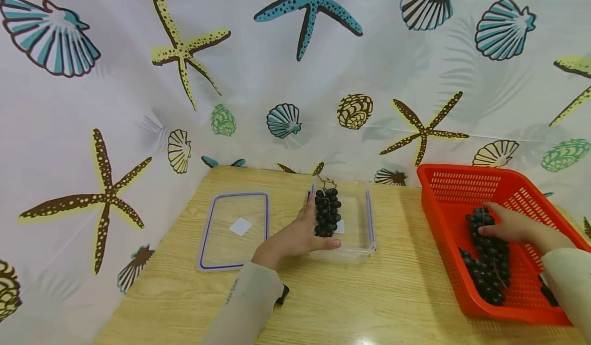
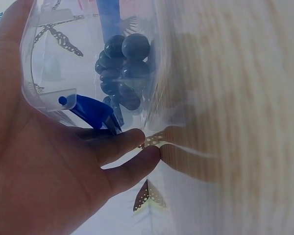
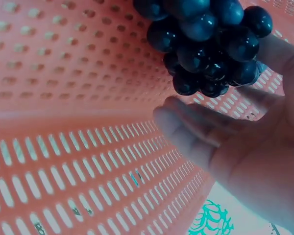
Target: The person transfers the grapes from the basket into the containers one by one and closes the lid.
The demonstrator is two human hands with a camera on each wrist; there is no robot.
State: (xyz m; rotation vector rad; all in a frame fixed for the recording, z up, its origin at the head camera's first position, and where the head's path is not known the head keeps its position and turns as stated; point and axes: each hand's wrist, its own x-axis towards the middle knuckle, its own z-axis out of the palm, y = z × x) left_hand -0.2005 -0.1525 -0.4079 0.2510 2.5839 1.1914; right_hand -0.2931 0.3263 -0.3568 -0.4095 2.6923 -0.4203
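Observation:
A clear plastic container [image 1: 355,245] stands on the table with a bunch of dark grapes [image 1: 327,214] along its left side. My left hand [image 1: 297,237] touches that container's left wall, fingers extended and thumb across its front rim. The left wrist view shows these fingers beside a blue clip [image 2: 90,112], grapes visible through the plastic. Inside the red basket [image 1: 443,252], my right hand [image 1: 512,225] is at the far end of more dark grapes [image 1: 489,263]. The right wrist view has its loosely bent fingers [image 3: 186,132] beside and below a grape bunch [image 3: 206,49].
A clear lid with a blue seal [image 1: 235,232] lies left of the container. Something dark [image 1: 548,291] sits in the basket near the right sleeve, partly hidden. Behind the wooden table [image 1: 392,293] hangs a sheet [image 1: 258,78] printed with shells and starfish.

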